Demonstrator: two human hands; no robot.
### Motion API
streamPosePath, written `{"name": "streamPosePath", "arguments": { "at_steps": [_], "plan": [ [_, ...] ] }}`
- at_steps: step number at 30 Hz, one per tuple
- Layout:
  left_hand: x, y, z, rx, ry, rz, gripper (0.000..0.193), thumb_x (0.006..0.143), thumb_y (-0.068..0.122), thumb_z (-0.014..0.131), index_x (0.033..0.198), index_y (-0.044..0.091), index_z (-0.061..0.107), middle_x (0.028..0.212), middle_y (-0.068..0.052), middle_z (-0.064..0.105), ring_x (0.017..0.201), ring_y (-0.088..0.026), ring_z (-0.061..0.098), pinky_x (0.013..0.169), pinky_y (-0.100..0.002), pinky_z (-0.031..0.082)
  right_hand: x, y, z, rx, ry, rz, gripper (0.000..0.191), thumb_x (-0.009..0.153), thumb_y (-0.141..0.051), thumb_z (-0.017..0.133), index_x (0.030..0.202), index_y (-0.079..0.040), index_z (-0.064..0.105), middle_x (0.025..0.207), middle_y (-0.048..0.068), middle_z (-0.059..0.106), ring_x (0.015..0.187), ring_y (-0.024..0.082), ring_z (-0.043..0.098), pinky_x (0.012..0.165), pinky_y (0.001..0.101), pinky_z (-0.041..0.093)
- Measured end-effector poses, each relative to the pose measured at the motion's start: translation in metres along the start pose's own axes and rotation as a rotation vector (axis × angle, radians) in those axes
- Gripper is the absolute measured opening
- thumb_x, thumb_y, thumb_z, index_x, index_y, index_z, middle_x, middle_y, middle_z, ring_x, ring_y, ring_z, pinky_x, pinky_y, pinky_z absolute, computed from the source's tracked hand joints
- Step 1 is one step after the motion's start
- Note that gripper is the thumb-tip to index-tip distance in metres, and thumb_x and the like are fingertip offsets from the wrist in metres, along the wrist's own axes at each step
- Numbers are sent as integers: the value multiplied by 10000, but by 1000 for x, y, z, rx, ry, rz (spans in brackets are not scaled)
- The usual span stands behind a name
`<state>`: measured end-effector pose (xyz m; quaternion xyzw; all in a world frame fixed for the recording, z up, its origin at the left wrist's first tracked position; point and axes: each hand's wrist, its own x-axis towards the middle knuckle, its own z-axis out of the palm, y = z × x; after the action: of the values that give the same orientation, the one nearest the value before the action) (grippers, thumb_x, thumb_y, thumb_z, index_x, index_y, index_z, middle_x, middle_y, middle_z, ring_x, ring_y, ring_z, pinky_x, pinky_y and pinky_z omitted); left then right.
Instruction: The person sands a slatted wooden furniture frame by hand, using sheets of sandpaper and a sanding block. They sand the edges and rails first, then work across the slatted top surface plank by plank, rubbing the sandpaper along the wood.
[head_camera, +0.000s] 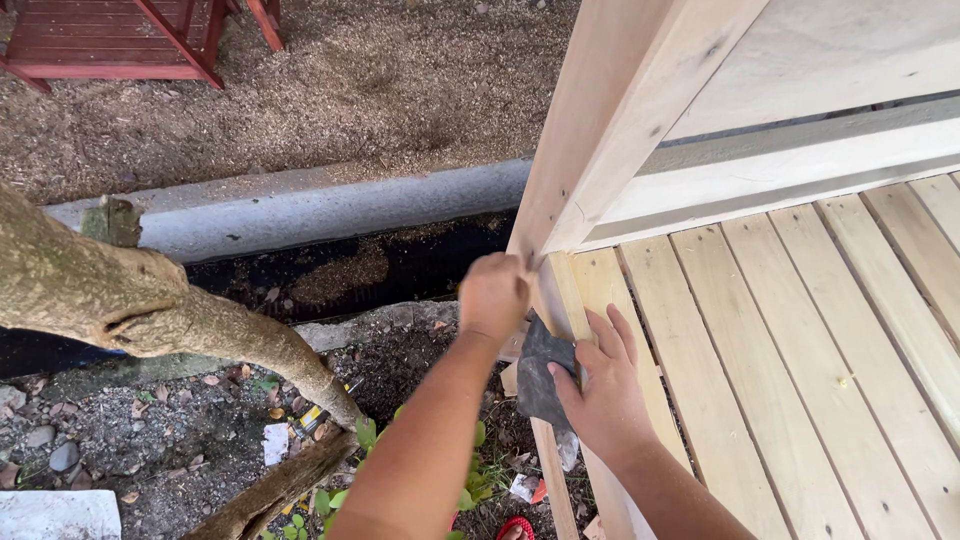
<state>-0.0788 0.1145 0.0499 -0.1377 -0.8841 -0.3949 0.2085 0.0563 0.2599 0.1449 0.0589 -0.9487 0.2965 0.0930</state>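
Note:
A pale wooden frame post (610, 120) rises from the corner of a slatted wooden platform (800, 330). My left hand (493, 296) is closed into a fist and pressed against the outer side of the post's base. My right hand (600, 385) holds a dark grey sheet, likely sandpaper (543, 372), against the platform's edge board just below the post. Its fingers are spread flat on the light slats.
A tree trunk (150, 305) slants in from the left over gravelly soil. A concrete gutter (300, 215) with dark water runs behind it, with sawdust ground beyond. A red wooden piece of furniture (120, 40) stands at top left. Small green plants (470, 480) grow beneath my arms.

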Motion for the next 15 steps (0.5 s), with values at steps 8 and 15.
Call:
{"name": "streamPosePath", "arguments": {
  "at_steps": [8, 15],
  "plan": [
    [-10, -36, -16, 16, -330, -559, 145, 856, 184, 658, 964, 101, 708, 963, -138, 700, 929, -365, 686, 812, -475, 545, 2, 0, 0, -5, -17, 24, 223, 780, -99, 777, 784, 43, 607, 1431, 280, 480, 1446, 515, 310, 1114, 564, 366],
    [-28, -6, -23, -1031, -569, -996, 585, 905, 420, 696, 1330, 17, 678, 1243, -110, 703, 1076, -162, 650, 881, -335, 518, 1, 3, 2, 9, 27, -1, 199, 837, -130, 738, 927, 40, 689, 1435, 265, 512, 1443, 505, 322, 1111, 550, 369]
  ]
}}
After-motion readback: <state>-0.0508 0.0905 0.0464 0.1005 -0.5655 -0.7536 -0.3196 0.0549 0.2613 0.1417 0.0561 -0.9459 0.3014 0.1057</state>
